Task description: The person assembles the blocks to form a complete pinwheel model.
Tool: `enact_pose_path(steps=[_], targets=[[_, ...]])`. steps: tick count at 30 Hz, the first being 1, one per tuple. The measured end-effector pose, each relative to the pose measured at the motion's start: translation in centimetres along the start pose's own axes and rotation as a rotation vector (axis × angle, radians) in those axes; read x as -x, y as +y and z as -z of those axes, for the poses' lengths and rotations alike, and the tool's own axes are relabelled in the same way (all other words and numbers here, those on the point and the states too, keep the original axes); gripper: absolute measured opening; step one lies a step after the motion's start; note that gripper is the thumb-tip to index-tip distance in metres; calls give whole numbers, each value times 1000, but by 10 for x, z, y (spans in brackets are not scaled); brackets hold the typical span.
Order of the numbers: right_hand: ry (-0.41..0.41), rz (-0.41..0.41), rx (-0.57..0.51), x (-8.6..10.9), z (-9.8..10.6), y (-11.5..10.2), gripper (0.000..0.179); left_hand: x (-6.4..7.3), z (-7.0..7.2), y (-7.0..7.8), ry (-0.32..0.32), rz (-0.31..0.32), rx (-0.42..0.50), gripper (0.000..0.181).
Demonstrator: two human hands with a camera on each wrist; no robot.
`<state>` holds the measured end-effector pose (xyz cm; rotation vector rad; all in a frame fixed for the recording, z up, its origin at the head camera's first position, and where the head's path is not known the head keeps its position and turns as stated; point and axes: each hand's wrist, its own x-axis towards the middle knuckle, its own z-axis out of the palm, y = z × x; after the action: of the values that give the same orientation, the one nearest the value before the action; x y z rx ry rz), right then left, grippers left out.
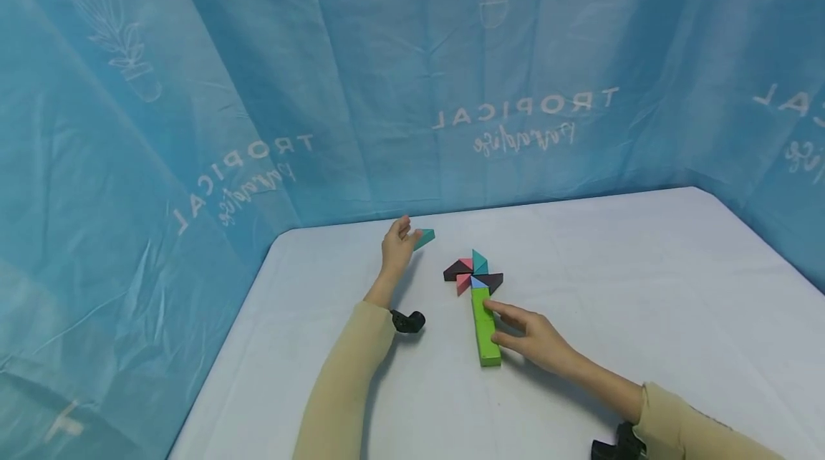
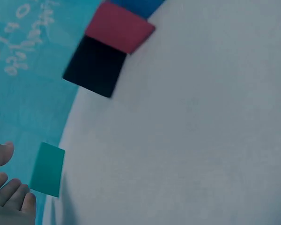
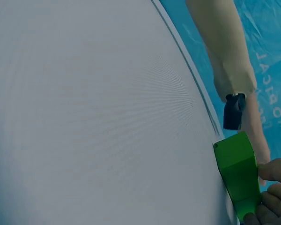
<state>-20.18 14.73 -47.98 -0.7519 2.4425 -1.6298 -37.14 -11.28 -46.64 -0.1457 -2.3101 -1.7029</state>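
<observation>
My left hand (image 1: 398, 248) reaches to the far part of the table with its fingers spread, next to a teal block (image 1: 424, 238) with a slanted side. In the left wrist view the fingertips lie beside the teal block (image 2: 48, 169), not around it. My right hand (image 1: 531, 338) touches the right side of a row of bright green blocks (image 1: 486, 331), its thumb and forefinger apart. A pinwheel of angled blocks joins the row's far end: black block (image 1: 456, 271), pink block (image 1: 462, 282), teal block (image 1: 480, 263), blue block (image 1: 479, 282) and others.
The pieces lie on a white-covered table (image 1: 612, 266). Blue printed curtains (image 1: 387, 87) hang behind it and along its sides. A black wrist device (image 1: 409, 322) sits at the left cuff, and another black device (image 1: 619, 443) at the right.
</observation>
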Motion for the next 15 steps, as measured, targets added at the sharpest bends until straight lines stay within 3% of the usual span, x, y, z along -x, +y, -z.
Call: enact_pose_path(steps=[7,15], targets=[[-1,-22,-18,4,-2,1,56,-5,-14,-13,-14,25,-132,47],[3,-32,-20,0,-1,1,56,-9,-21,-17,37,-22,-204,37]])
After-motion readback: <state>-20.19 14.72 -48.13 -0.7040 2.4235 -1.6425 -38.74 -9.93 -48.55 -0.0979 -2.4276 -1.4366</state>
